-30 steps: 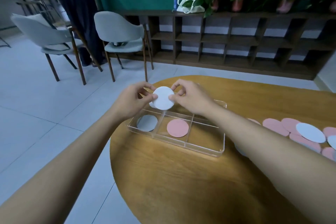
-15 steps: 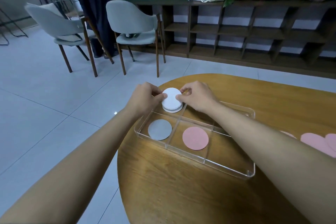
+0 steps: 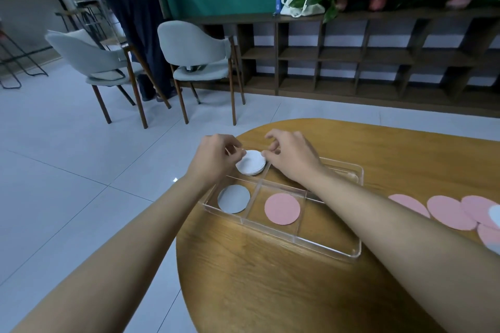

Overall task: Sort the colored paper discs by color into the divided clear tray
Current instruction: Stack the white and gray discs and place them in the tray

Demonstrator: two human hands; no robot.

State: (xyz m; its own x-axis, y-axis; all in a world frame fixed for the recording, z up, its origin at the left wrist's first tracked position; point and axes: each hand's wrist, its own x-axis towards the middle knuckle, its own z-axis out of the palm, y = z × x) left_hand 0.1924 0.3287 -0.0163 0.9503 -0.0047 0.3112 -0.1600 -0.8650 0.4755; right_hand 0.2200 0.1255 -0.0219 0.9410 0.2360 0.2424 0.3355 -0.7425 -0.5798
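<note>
Left hand [image 3: 213,159] and right hand [image 3: 292,159] each pinch an edge of the white disc stack [image 3: 253,163] between them, partly hiding its rim. Pink discs [image 3: 450,212] right of both grips are cut off.

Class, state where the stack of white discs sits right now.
Head view: the stack of white discs lies in the far left compartment of the clear tray, between the left hand and right hand, directly behind the grey disc.
</note>
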